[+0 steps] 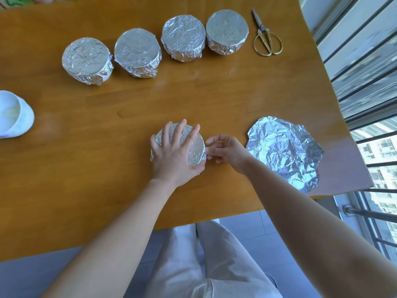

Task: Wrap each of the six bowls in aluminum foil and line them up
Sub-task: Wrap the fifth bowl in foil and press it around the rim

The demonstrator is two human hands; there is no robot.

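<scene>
Several foil-wrapped bowls stand in a row along the far side of the wooden table, from the leftmost to the rightmost. Near the front sits another foil-covered bowl. My left hand lies spread flat on top of it, pressing it down. My right hand pinches the foil at that bowl's right rim. A loose, crumpled round foil sheet lies flat to the right. A bare white bowl sits at the left edge.
Gold-handled scissors lie at the far right, beside the row. The table's right edge runs close to a window with metal railings. My legs in light trousers show below the front edge.
</scene>
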